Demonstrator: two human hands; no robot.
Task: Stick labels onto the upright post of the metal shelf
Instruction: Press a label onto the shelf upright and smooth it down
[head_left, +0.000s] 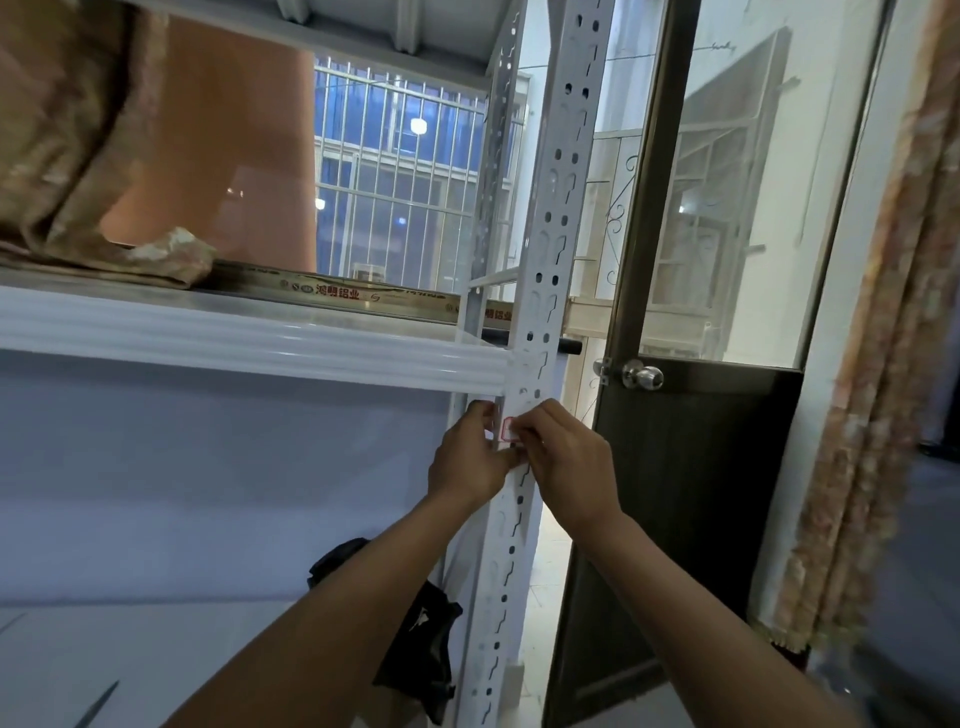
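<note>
Your left hand (470, 460) and right hand (563, 457) are both pinching the label (508, 430) between them. The post (550, 208) is running vertically.

Left grip (469, 460), right grip (565, 463) raised close together, both pinching
</note>
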